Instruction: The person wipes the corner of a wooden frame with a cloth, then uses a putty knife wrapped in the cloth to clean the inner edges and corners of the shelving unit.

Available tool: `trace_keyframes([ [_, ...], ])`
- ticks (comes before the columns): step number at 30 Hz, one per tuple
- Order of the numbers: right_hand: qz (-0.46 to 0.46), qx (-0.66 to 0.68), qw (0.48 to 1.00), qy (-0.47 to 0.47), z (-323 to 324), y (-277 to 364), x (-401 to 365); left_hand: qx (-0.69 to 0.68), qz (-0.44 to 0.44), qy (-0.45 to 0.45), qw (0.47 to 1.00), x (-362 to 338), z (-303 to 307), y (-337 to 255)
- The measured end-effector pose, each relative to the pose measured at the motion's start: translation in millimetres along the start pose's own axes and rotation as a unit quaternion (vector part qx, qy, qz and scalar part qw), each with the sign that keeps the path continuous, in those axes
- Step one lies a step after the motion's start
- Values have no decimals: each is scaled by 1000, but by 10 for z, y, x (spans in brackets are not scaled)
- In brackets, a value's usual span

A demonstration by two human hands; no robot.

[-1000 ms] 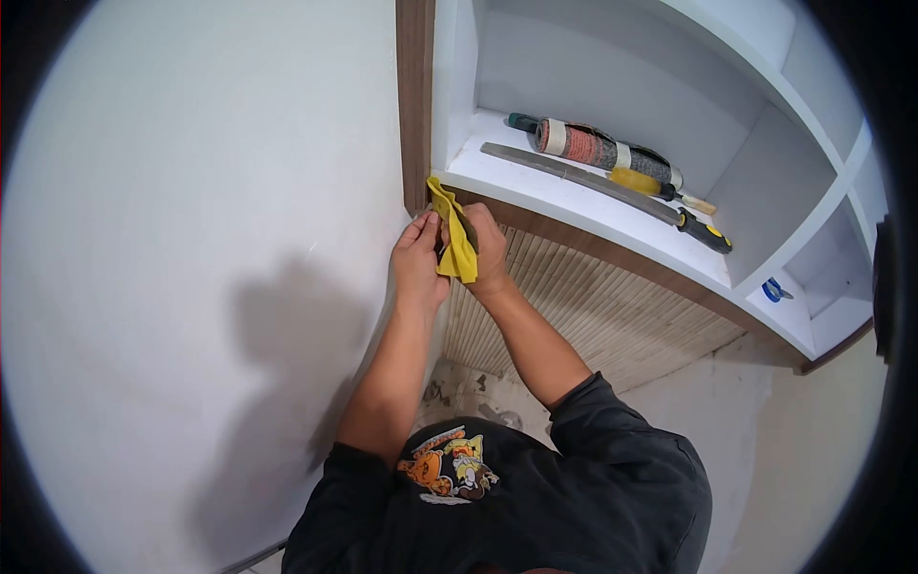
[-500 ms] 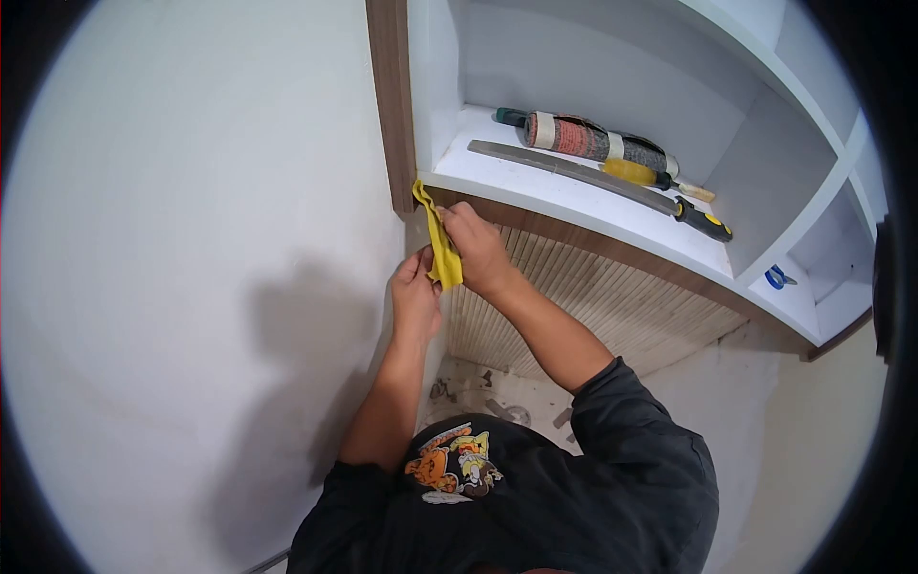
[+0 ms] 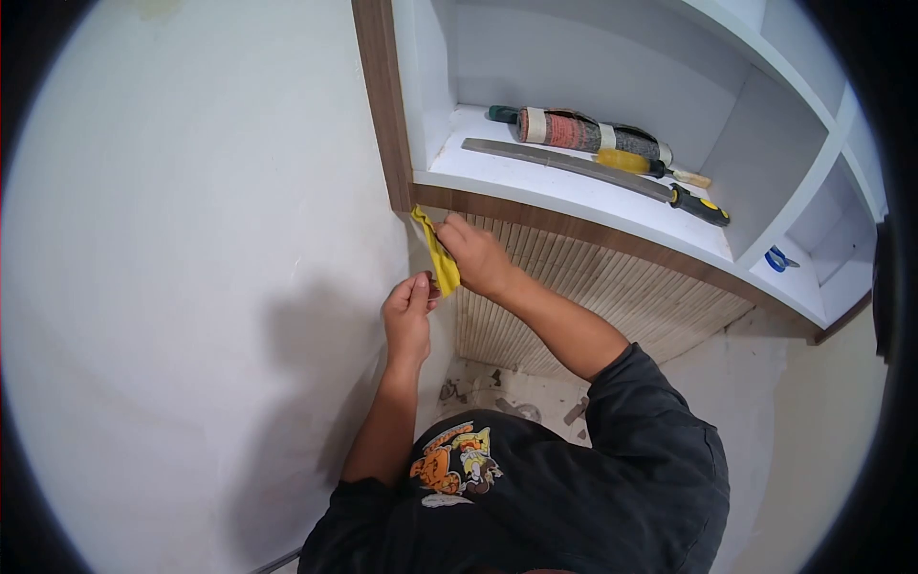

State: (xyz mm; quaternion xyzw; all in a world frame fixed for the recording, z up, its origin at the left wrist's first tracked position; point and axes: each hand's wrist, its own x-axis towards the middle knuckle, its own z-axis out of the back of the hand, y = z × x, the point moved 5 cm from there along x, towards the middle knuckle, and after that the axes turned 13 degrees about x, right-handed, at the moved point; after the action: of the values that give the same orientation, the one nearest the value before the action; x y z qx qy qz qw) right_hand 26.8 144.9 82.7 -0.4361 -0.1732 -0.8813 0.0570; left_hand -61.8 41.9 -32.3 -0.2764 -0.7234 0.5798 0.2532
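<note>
A narrow, creased yellow strip hangs at a slant just below the cabinet's left corner. Its upper end comes close to the foot of the brown wooden edge panel. My right hand is closed on the strip's right side, fingers curled and thumb up. Lower down, my left hand is closed too, thumb against fingers, right at the strip's lower left edge. Something small and dark shows at the left fingertips; I cannot tell what it is.
On the white shelf lie a long flat file with a black-and-yellow handle, a strapped roll and a yellow-handled tool. A blue-handled tool sits in the right compartment. The wall runs close on the left; ribbed panelling is below.
Both hands and the yellow strip have moved slightly down, away from the cabinet edge. The left hand has shifted a little left, and the view has moved slightly.
</note>
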Motion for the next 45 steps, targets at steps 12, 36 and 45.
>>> trace_keyframes([
  [12, -42, 5, 999, 23, -40, -56, -19, 25, -51, 3, 998, -3, 9, -107],
  [36, -384, 550, 711, -212, -259, 90, -664, -56, -70, 122, 988, -25, -110, -485],
  [45, -401, 266, 871, -101, -69, -48, -1538, 597, -239, 93, 761, -52, -258, -977],
])
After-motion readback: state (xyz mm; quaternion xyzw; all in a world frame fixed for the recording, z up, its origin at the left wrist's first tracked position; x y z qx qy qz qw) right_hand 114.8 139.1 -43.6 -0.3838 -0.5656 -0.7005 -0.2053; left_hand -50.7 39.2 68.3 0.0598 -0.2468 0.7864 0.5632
